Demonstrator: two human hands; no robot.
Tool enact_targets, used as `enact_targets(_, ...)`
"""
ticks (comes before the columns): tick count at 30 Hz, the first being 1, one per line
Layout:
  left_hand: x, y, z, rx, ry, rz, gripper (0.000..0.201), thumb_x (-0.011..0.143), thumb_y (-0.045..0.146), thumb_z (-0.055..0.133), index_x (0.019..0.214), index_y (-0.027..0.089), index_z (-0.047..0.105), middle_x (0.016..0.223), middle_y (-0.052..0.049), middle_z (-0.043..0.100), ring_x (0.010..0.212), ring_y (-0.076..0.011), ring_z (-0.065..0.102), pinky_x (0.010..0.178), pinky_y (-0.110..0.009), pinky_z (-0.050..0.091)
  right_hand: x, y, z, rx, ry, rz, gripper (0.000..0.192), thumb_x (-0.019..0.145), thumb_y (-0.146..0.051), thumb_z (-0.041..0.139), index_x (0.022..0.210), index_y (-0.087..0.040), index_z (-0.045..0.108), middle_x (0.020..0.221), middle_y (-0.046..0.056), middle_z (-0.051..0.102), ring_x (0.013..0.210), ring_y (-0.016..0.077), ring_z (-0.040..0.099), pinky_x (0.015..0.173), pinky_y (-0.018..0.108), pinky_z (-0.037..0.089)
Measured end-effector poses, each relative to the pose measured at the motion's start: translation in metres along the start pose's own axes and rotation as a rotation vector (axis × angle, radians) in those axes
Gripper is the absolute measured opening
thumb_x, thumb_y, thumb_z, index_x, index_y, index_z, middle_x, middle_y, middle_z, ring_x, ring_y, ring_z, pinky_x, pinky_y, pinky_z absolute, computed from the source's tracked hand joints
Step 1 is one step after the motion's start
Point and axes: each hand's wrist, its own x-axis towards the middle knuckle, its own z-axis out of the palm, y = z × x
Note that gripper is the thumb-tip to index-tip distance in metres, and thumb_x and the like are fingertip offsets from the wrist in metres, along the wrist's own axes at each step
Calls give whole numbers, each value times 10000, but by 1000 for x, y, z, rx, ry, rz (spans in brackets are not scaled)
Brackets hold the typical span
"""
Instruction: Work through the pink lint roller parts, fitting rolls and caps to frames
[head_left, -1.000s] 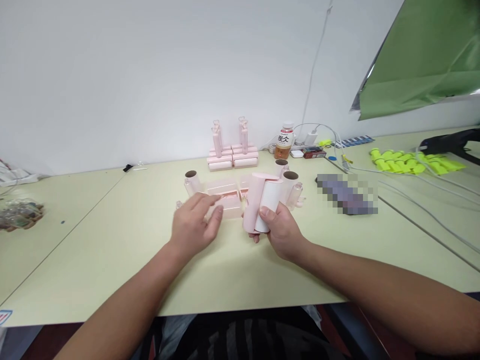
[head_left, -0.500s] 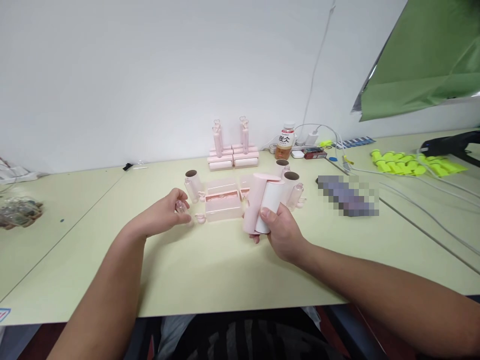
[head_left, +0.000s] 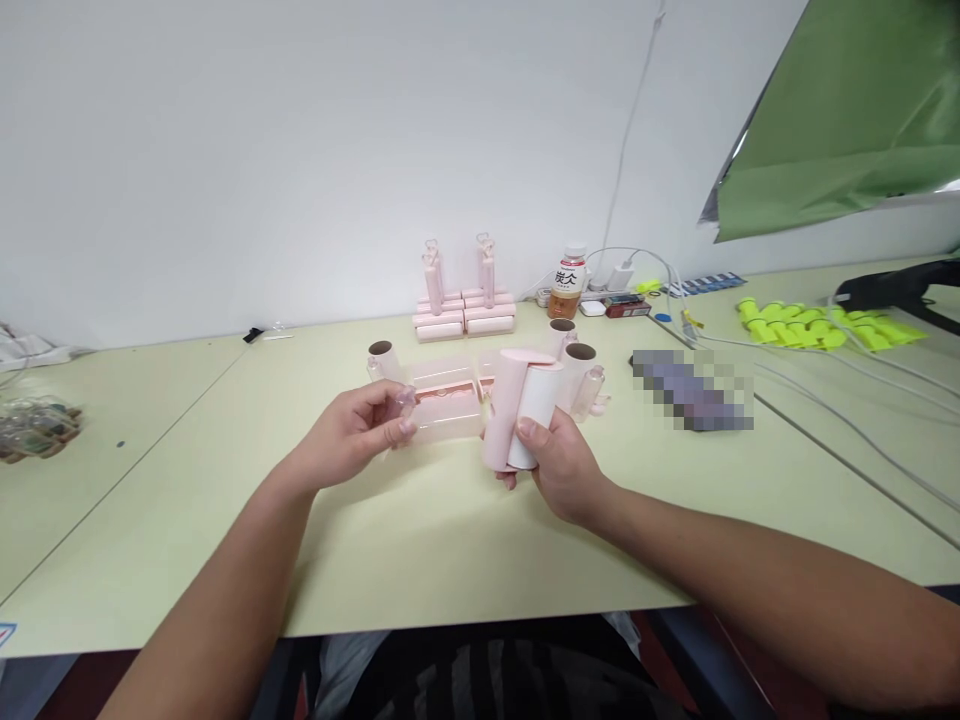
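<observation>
Between the thumb and fingers of my left hand (head_left: 358, 432) is a small clear pinkish plastic piece (head_left: 406, 399), partly covered by the fingers. My right hand (head_left: 568, 468) is wrapped round a pale pink case (head_left: 504, 405) with a white roll (head_left: 538, 402) seated along it, held tilted above the table. Between my hands, behind them, lies an open pale pink box (head_left: 448, 412). A pink roll with a brown core (head_left: 382, 358) stands behind my left hand. Another such roll (head_left: 580, 362) and a small clear pink tube (head_left: 589, 392) stand behind my right hand.
Several pink cases (head_left: 439, 326) with upright tubes (head_left: 489, 280) stand by the wall. Right of them are a drink bottle (head_left: 568, 284), white cables (head_left: 679, 285), a blurred-out flat object (head_left: 694, 390) and yellow-green pieces (head_left: 795, 325). A plastic-wrapped bundle (head_left: 37, 425) lies far left.
My left hand has lifted the clear pink piece and moved right, toward the pink case. My right hand stays nearly where it was, still holding the case and roll.
</observation>
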Motion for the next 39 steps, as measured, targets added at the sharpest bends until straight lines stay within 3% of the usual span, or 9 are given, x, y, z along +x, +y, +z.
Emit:
enact_targets(5, -4, 9, 24, 18, -49, 129, 264, 880, 429, 609, 977, 186, 644, 832, -53, 642, 677, -142, 562, 613, -273, 468, -1, 0, 1, 3, -38, 19, 438, 832, -581, 645, 943, -179, 509, 691, 11, 609, 511, 154, 586, 418, 273, 477)
enact_targets(10, -4, 18, 34, 115, -136, 238, 273, 954, 340, 476, 1052, 184, 678, 894, -74, 695, 771, -166, 616, 704, -295, 500, -1, -3, 3, -85, -31, 64, 477, 791, -623, 657, 965, -196, 533, 690, 8, 615, 499, 160, 577, 419, 290, 489)
enact_targets(19, -3, 11, 37, 192, -33, 314, 229, 934, 278, 539, 1087, 192, 687, 856, -51, 694, 719, -143, 598, 665, -272, 476, -1, -4, 3, -161, 9, 85, 474, 776, -634, 658, 955, -206, 558, 698, 18, 606, 541, 169, 566, 465, 295, 483)
enact_targets(24, -3, 9, 36, 236, 22, 353, 232, 916, 272, 578, 1096, 193, 701, 769, -28, 665, 632, -121, 544, 605, -261, 447, 0, -4, 0, -227, -15, 66, 478, 786, -591, 663, 1034, -191, 575, 806, 39, 632, 643, 177, 578, 507, 270, 464)
enact_targets(30, -2, 5, 35, 371, 85, 367, 236, 888, 309, 627, 1069, 190, 723, 707, -20, 654, 585, -115, 530, 568, -255, 437, 0, -7, 0, -446, -3, 7, 407, 836, -489, 642, 1096, -184, 569, 966, 61, 640, 828, 210, 583, 661, 300, 487)
enact_targets(34, -1, 3, 34, 435, 57, 378, 231, 904, 307, 605, 1062, 184, 721, 706, -23, 661, 611, -120, 560, 554, -244, 438, 0, -6, 2, -493, -28, 97, 420, 839, -466, 649, 1132, -185, 541, 970, 69, 621, 744, 188, 574, 585, 292, 484)
enact_targets(39, -1, 4, 36, 459, 55, 391, 211, 903, 290, 608, 1028, 166, 725, 682, -13, 644, 597, -112, 552, 541, -235, 424, -3, -3, 6, -352, -80, 216, 437, 846, -454, 651, 1156, -202, 478, 855, 26, 584, 552, 134, 544, 434, 260, 473)
